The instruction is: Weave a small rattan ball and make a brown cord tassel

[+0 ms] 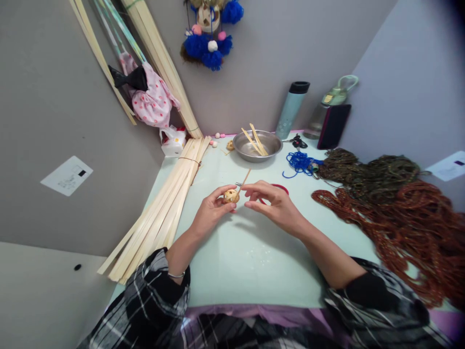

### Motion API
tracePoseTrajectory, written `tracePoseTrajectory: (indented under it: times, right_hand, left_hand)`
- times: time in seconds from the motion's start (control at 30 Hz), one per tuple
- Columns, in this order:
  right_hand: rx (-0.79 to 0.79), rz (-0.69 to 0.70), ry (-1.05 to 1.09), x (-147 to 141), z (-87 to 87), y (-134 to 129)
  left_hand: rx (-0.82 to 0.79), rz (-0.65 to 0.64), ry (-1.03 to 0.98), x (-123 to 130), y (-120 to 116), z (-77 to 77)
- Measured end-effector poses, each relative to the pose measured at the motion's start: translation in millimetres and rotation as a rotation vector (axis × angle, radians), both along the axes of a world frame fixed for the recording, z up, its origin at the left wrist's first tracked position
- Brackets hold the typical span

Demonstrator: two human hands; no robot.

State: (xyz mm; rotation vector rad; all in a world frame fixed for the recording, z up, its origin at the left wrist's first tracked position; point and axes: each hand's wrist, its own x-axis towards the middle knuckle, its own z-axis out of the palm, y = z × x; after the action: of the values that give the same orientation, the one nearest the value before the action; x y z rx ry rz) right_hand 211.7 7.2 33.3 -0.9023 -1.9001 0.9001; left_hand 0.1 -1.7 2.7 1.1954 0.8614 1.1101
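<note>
A small woven ball [231, 196] of pale bamboo-like strips is gripped between the thumb and fingers of my left hand [215, 206]. One narrow strip [244, 182] sticks up from the ball, slanting to the right. My right hand [271, 199] is just right of the ball, its thumb and fingers apart. Its index fingertip is close to the strip; whether they touch I cannot tell. Scissors with red handles [282, 187] lie on the table, partly hidden under my right hand.
A metal bowl [240, 151] holding a few strips stands at the back. Long flat strips [165, 206] lie bundled at left. Blue cord [300, 164], dark yarn [378, 174] and rust-brown yarn [410, 223] cover the right. Behind are a blue tumbler [290, 111], a bottle [329, 109] and a phone [334, 127].
</note>
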Motion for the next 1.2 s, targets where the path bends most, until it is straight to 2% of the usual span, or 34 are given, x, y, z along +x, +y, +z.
tracePoseTrajectory:
  times: [0.27,0.4,0.5,0.63,0.77,0.87,1.2]
  right_hand:
    - [0.114,0.052,0.086,-6.8,-3.4,-1.8]
    - [0.115,0.055,0.104,-7.5,-3.2,-3.8]
    - [0.024,0.036,0.135,-8.2,-3.1,-4.2]
    - [-0.193,0.037,0.213,-8.8,-5.1,1.0]
    - [-0.349,0.068,0.264,-9.3,-6.9,4.6]
    - [-0.401,0.098,0.325,-9.0,-5.6,2.6]
    - [-0.241,-0.020,0.382,-8.3,8.0,-8.9]
  left_hand:
    - [0.097,-0.072,0.169,1.2,-1.4,-0.4]
    - [0.063,-0.106,0.157,2.4,-2.9,-1.7]
    - [0.006,-0.121,0.106,4.8,-4.1,-1.8]
    - [-0.077,-0.172,0.039,6.9,-5.1,-1.3]
    - [-0.027,-0.171,0.012,6.6,-5.4,0.0]
    - [0.014,-0.147,0.026,5.5,-5.4,1.4]
    - [0.003,-0.041,-0.086,1.4,-1.7,4.2]
